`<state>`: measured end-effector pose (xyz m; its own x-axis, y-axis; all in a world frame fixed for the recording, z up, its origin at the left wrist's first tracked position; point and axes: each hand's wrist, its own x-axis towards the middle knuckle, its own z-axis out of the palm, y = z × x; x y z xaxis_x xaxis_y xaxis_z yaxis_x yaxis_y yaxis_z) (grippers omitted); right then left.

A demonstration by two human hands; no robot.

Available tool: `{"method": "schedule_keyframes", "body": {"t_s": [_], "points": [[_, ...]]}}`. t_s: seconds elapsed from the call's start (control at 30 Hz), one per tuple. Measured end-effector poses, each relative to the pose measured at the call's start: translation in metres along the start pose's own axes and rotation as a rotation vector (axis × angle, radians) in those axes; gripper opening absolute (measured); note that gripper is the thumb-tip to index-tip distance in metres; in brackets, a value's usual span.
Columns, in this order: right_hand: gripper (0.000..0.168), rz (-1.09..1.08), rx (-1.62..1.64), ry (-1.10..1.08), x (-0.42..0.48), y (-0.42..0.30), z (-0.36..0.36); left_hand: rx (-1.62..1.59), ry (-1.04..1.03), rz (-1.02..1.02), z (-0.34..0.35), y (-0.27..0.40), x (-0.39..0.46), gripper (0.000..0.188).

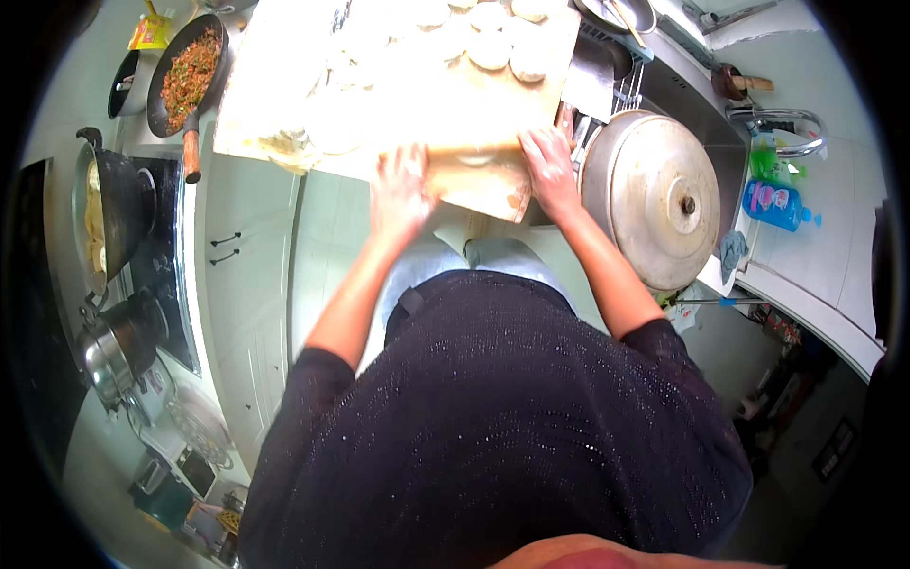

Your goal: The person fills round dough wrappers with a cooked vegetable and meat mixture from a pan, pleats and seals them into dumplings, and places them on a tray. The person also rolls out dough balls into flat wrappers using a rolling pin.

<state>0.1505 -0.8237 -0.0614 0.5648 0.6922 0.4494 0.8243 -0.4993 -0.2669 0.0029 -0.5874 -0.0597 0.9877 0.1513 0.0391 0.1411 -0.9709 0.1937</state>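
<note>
A wooden rolling pin (475, 148) lies across the near part of a floury wooden board (490, 195). My left hand (402, 188) is on the pin's left end. On its right end rests my right hand (549, 167), fingers pointing away from me. A small pale piece of dough (476, 161) shows at the pin's near side, partly hidden by it. Several round dough pieces (489, 50) sit at the board's far right. More dough (288, 146) lies near its left corner. Glare washes out the middle of the board.
A lidded metal pot (657, 199) stands close to my right arm, beside a sink (711, 135) with a faucet (796, 131). A cleaver (586, 78) lies right of the board. Leftward are a frying pan of chopped filling (190, 78) and a wok (117, 206) over the stove.
</note>
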Motion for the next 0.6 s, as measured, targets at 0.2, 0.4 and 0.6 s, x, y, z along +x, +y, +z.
{"method": "schedule_keyframes", "body": {"t_s": [0.2,0.4,0.6], "points": [[0.044,0.016,-0.059,0.019,0.048,0.021,0.023,-0.18,0.13,-0.129,0.006,-0.036,0.064,0.075],[0.046,-0.048,-0.058,-0.017,-0.001,0.007,0.006,-0.13,-0.012,-0.062,0.01,0.001,-0.022,0.089],[0.044,-0.02,-0.095,0.041,0.06,0.033,0.023,-0.408,-0.063,-0.196,-0.025,-0.017,0.057,0.079]]}}
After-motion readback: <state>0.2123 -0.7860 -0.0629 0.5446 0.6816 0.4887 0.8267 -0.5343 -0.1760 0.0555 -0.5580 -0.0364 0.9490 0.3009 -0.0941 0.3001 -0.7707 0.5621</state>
